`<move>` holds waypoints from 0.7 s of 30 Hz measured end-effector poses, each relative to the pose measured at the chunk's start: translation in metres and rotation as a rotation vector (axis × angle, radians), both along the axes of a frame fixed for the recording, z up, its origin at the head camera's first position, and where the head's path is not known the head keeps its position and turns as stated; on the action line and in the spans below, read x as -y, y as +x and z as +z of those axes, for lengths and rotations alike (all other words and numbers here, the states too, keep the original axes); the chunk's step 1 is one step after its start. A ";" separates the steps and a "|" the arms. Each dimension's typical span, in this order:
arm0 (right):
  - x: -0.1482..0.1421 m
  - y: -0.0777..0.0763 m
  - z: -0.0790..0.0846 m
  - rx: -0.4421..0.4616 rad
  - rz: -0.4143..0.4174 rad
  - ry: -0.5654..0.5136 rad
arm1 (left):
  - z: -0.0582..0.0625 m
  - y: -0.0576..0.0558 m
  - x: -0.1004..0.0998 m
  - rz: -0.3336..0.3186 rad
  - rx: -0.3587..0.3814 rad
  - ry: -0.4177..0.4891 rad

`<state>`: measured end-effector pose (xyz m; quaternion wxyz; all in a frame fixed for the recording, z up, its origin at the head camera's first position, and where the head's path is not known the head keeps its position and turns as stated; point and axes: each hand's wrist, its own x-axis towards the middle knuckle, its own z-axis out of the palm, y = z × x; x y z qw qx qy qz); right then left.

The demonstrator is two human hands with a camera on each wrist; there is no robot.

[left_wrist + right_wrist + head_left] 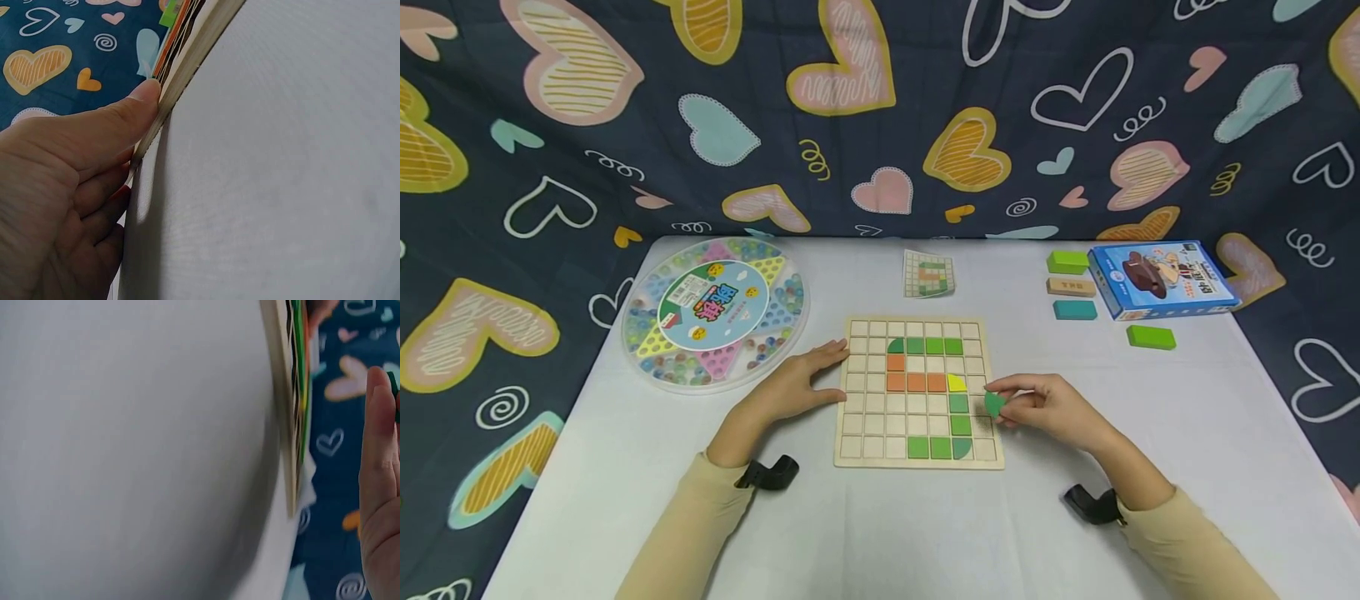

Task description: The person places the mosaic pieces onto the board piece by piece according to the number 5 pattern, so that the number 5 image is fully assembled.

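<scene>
A wooden grid board [865, 404] lies on the table, with orange, green and yellow tiles set in some squares. At its left edge is my left hand [795, 385], its thumb and fingertips touching the board's side. In the left wrist view, that thumb [147, 92] rests against the wooden edge. Beside the right edge, my right hand [1051, 408] pinches a green tile [994, 404] with a rounded side, held over the board's border. Only a sliver of that tile [392, 382] shows in the right wrist view.
Behind the board lies a small pattern card [928, 275]. A round marble game board [715, 312] is at the left. At the back right are a blue box [1163, 279], a lime block [1067, 262], a wooden block [1071, 287], a teal block [1075, 310] and a green block [1151, 337].
</scene>
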<state>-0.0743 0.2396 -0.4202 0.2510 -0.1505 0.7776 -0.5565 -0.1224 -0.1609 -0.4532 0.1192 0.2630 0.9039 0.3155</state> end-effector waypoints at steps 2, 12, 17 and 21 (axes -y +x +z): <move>0.009 0.001 -0.001 0.015 0.054 -0.063 | 0.000 0.000 0.000 -0.001 0.000 0.001; 0.052 0.001 -0.004 -0.033 0.208 -0.054 | 0.000 -0.001 -0.001 -0.002 0.000 -0.005; 0.070 -0.001 -0.002 -0.129 0.260 0.053 | 0.000 -0.001 -0.001 -0.005 -0.003 -0.002; 0.085 -0.003 -0.003 -0.186 0.324 0.112 | 0.000 -0.001 0.000 -0.007 -0.008 0.000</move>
